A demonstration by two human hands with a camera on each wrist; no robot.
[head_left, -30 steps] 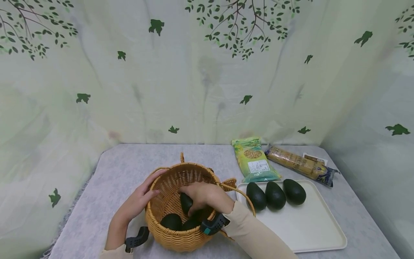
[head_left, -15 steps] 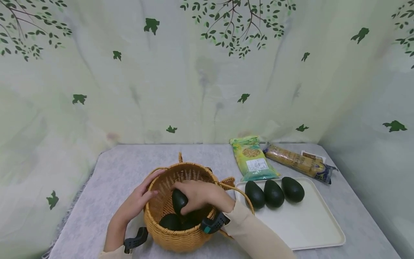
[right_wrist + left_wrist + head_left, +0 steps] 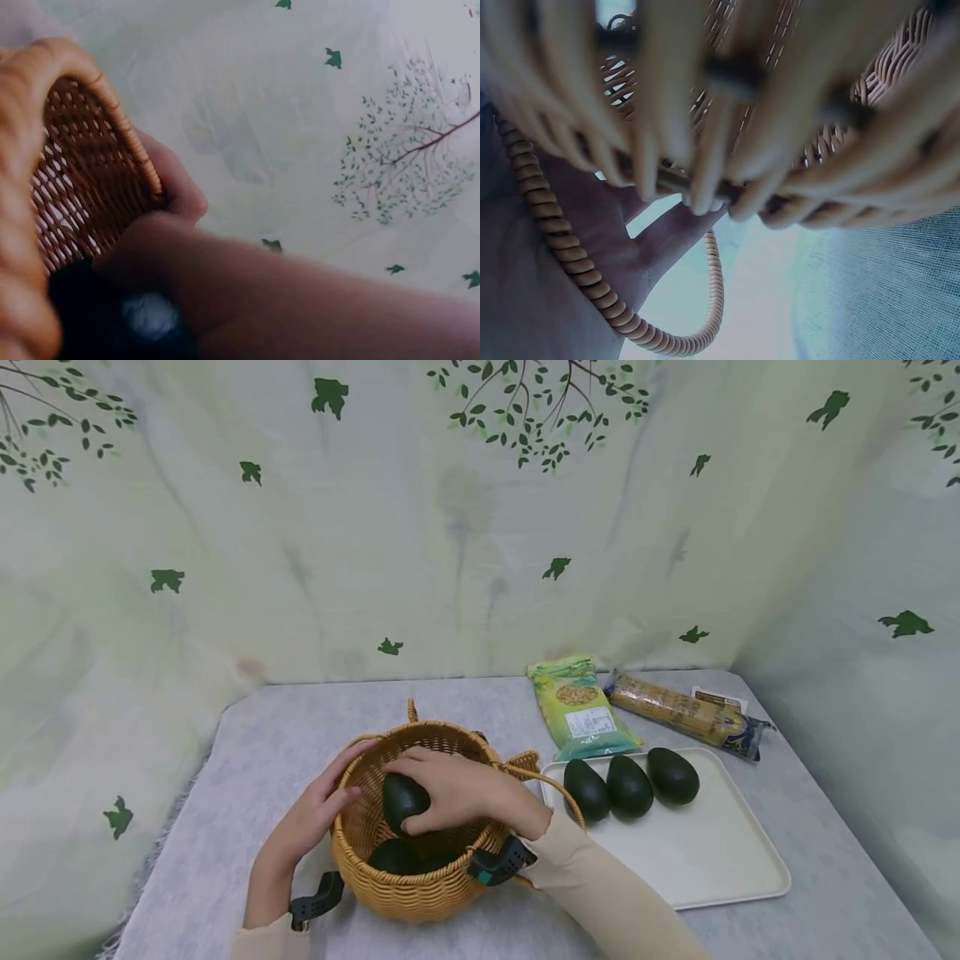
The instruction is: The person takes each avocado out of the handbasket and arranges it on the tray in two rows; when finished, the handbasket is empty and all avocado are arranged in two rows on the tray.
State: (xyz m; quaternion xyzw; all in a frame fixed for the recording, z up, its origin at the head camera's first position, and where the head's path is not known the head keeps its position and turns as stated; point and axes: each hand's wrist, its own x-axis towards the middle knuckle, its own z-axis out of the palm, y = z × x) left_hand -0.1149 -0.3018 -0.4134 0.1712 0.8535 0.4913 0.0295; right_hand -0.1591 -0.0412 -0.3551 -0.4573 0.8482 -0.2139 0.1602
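Observation:
A brown wicker basket [image 3: 416, 902] stands on the table, its mouth facing up. My right hand [image 3: 457, 789] reaches inside and grips a dark green avocado [image 3: 402, 800] just below the rim; in the right wrist view the avocado [image 3: 120, 322] is a dark shape under the fingers. Two more avocados lie at the bottom, one [image 3: 393, 857] plain to see, the other [image 3: 435, 862] mostly in shadow. With its thumb over the rim, my left hand [image 3: 311, 810] holds the basket's left side. A coiled handle [image 3: 585, 270] crosses that palm in the left wrist view.
Right of the basket lies a white tray [image 3: 720, 852] with three avocados [image 3: 630, 787] along its far left part. Behind it are a green-yellow bag [image 3: 588, 710] and a long pasta packet [image 3: 682, 710]. The basket's other handle [image 3: 562, 789] loops over toward the tray.
My right hand has lifted the avocado from lower in the basket, up and slightly left toward the rim. The left hand keeps its place on the basket. The head view has tilted a little.

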